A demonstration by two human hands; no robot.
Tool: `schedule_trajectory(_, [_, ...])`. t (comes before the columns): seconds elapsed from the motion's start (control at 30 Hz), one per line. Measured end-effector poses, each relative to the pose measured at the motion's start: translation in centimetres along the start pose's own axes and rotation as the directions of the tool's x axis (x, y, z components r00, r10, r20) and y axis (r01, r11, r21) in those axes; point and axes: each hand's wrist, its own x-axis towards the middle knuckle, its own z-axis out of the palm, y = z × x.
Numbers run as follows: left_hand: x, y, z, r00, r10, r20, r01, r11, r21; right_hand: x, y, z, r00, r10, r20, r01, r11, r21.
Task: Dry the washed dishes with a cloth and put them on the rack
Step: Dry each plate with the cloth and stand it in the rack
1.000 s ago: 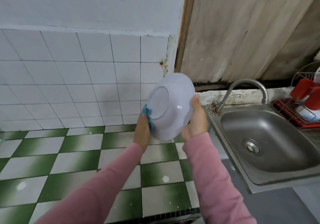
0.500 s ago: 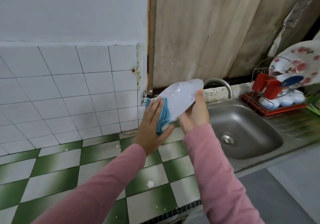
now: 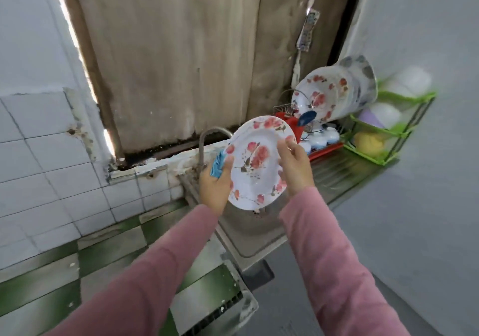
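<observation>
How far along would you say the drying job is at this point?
Done: stacked plates and bowls stand in the rack. In hand: a plate over the sink, left hand holding the cloth against its rim, right hand gripping the opposite edge. Left: setting this plate on the rack; no other waiting dishes show here.

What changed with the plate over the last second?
The plate was flipped from white underside to flowered face and carried right, to the tap. The left hand still presses the blue cloth to its rim; the right hand still holds the other edge.
</observation>
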Motion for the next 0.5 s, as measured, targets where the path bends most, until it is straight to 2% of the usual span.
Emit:
schedule_trajectory(0.13, [-0.4, -1.4, 7.4, 0.988, -0.143, 0.054, 0.147, 0.985, -0.086, 3.2, 2.3, -9.2, 0.985, -0.059, -0.164, 0.030, 0.984, -0.173])
schedule_trajectory(0.23, [-1.0, -2.1, 12.4, 0.976, -0.186, 0.116, 0.206, 0.957, -0.202, 5.1, 3.4, -15.0, 0.979, -0.042, -0.199, -0.001, 0.977, -0.212])
schedule_trajectory(0.4, [-1.1, -2.9, 19.0, 0.947, -0.253, 0.196, 0.302, 0.909, -0.289, 8.4, 4.3, -21.8, 0.982, 0.024, -0.187, -0.044, 0.993, -0.107])
schedule_trajectory(0.5, [-0.8, -3.1, 22.0, 0.939, -0.262, 0.225, 0.323, 0.894, -0.310, 10.4, 4.5, -24.3, 0.990, 0.035, -0.139, -0.027, 0.998, 0.060])
